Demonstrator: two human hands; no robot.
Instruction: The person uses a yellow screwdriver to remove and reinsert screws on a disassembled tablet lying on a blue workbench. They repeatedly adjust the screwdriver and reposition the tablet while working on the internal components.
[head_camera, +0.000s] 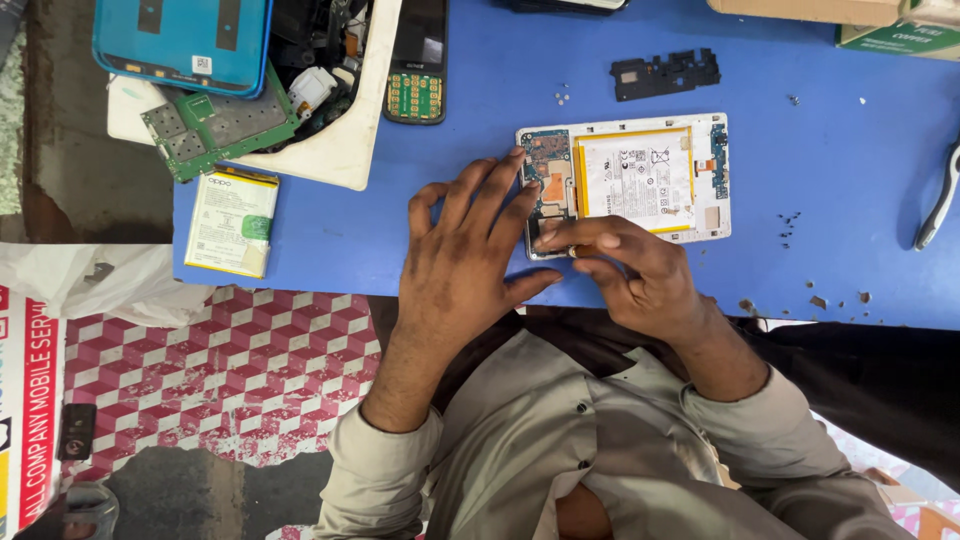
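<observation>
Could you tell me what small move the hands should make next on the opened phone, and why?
Probably lift the right hand slightly to pry at the near-left corner of the opened phone, with the left hand pressing down. The left fingertips already rest on the circuit board, the right fingertips pinch at the frame's lower edge, and the battery is seated.

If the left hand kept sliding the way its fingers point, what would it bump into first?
The left hand points up and slightly right, fingertips already at the open phone's left edge. It would probably meet the green circuit board inside first, though whether the fingers touch it already is hard to tell.
</observation>
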